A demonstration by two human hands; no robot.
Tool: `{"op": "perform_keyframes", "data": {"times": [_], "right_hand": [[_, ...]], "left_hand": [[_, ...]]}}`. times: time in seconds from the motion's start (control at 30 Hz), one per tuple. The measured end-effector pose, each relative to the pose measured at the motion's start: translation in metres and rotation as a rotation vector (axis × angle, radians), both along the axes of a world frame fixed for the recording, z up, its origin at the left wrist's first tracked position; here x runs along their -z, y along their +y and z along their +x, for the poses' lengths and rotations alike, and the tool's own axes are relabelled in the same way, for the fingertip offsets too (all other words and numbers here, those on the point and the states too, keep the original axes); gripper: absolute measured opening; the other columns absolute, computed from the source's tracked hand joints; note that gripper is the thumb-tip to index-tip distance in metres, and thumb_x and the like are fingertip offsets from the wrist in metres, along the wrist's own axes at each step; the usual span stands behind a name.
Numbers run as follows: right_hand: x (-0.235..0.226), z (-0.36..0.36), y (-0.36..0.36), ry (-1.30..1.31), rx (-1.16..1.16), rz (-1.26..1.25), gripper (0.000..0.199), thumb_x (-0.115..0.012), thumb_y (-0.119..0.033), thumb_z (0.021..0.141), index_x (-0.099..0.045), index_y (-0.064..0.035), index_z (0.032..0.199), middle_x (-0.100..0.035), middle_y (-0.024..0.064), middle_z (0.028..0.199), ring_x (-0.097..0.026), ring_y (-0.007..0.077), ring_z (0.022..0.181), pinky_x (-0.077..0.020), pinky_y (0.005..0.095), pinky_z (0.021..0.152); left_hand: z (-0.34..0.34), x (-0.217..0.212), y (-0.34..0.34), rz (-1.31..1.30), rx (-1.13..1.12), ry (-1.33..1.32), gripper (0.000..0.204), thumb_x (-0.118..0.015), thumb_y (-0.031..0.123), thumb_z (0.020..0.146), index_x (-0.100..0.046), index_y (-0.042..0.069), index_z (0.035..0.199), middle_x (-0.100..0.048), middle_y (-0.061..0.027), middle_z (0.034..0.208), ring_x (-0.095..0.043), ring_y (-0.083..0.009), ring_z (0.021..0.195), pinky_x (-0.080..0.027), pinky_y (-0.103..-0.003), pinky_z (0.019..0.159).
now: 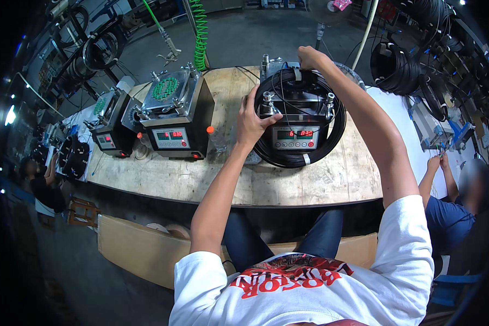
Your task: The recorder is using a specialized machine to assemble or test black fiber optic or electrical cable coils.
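Plywood-topped workbench (228, 182) bears round coil of glossy black cable (282, 161) on right half, ringing panel of black, box-shaped machine with red-lit display (296, 137). Person's left hand (250, 124), thumb and fingers spread, rests against coil's left side. Winding looks largely done: white bands (306, 159) bind ring in places. Thin, loose black strands (286, 96) cross middle, seemingly left to gather. Right hand (311, 58), well apart from left, curls at coil's far edge; its hold cannot be told. Beyond, green spiral hose (200, 32) hangs.
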State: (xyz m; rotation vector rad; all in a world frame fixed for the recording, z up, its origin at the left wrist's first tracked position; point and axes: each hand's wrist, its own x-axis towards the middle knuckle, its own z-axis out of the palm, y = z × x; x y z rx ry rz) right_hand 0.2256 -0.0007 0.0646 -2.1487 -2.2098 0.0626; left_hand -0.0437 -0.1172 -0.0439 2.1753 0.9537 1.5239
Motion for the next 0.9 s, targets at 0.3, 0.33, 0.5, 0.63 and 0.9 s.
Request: {"op": "perform_keyframes", "data": {"times": [0.3, 0.33, 0.5, 0.63, 0.9], "right_hand": [[-0.039, -0.016, 0.011, 0.046, 0.083, -0.376, 0.027, -0.073, -0.008, 0.086, -0.069, 0.0055, 0.109, -0.074, 0.0173, 0.101, -0.074, 0.0301, 0.088, -0.0617, 0.0434, 0.071], [-0.045, -0.006, 0.008, 0.254, 0.119, -0.433, 0.029, -0.070, -0.006, 0.088, -0.065, 0.0094, 0.112, -0.073, 0.0194, 0.102, -0.074, 0.0308, 0.088, -0.0629, 0.0434, 0.072], [-0.023, -0.002, -0.005, 0.189, 0.085, -0.203, 0.022, -0.076, -0.014, 0.083, -0.067, 0.0038, 0.093, -0.073, 0.0165, 0.083, -0.073, 0.0276, 0.076, -0.0589, 0.0384, 0.064], [0.023, 0.016, -0.024, 0.308, 0.101, 0.296, 0.032, -0.069, -0.023, 0.085, -0.067, -0.0036, 0.110, -0.067, 0.0241, 0.117, -0.063, 0.0450, 0.110, -0.0519, 0.0502, 0.093], [0.015, -0.030, -0.085, 0.592, 0.392, 0.532, 0.029, -0.063, -0.021, 0.091, -0.057, -0.0005, 0.112, -0.067, 0.0280, 0.109, -0.064, 0.0469, 0.105, -0.0507, 0.0542, 0.089]], "left_hand": [[0.001, -0.004, 0.000, -0.036, 0.008, -0.009, 0.102, -0.081, 0.065, 0.066, -0.045, 0.007, 0.142, -0.060, -0.0235, 0.121, -0.062, -0.0416, 0.112, -0.053, -0.048, 0.092], [0.004, -0.005, 0.000, -0.043, 0.009, -0.011, 0.103, -0.080, 0.066, 0.066, -0.045, 0.006, 0.142, -0.060, -0.0234, 0.121, -0.062, -0.0417, 0.111, -0.053, -0.048, 0.091], [-0.001, -0.002, 0.002, -0.009, 0.014, -0.006, 0.104, -0.078, 0.069, 0.067, -0.044, 0.006, 0.143, -0.059, -0.0235, 0.120, -0.062, -0.0420, 0.111, -0.053, -0.048, 0.091], [-0.002, -0.002, 0.010, 0.008, 0.058, 0.021, 0.106, -0.076, 0.070, 0.070, -0.040, 0.004, 0.145, -0.058, -0.0241, 0.122, -0.060, -0.0403, 0.115, -0.050, -0.046, 0.097], [0.002, -0.071, 0.067, -0.151, 0.151, -0.027, 0.035, -0.058, 0.029, 0.099, -0.067, -0.002, 0.112, -0.070, -0.0158, 0.102, -0.068, -0.0242, 0.096, -0.051, -0.035, 0.086]]}}
